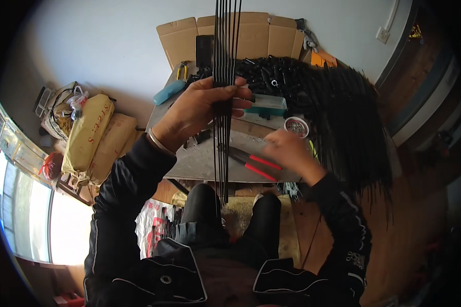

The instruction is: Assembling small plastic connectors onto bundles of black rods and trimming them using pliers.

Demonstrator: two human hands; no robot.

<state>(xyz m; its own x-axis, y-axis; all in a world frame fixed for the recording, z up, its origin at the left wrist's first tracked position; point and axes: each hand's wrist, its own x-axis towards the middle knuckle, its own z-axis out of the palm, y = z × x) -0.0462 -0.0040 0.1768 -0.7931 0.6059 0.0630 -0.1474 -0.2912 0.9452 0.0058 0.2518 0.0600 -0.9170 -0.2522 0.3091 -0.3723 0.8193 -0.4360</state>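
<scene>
My left hand point(210, 100) is raised over the table and wrapped round a bundle of thin black rods point(223, 128). The rods stand upright, running past the top of the picture and down to my knees. Low over the table's right side, my right hand point(288, 152) has its fingers curled together. It is blurred, and whatever its fingertips hold is hidden. Just beyond it stands a white cup point(306, 124) with small metal pieces inside. Pliers with red handles point(261, 172) lie on the grey table point(197, 162), between the rods and my right hand.
A big heap of black rods point(346, 128) overhangs the table's right edge. Behind the teal tray point(271, 106) are many small black parts point(264, 74), backed by cardboard point(182, 40). Yellow-handled pliers point(183, 68) and a blue object point(169, 92) lie at left. Sacks point(89, 134) are stacked farther left.
</scene>
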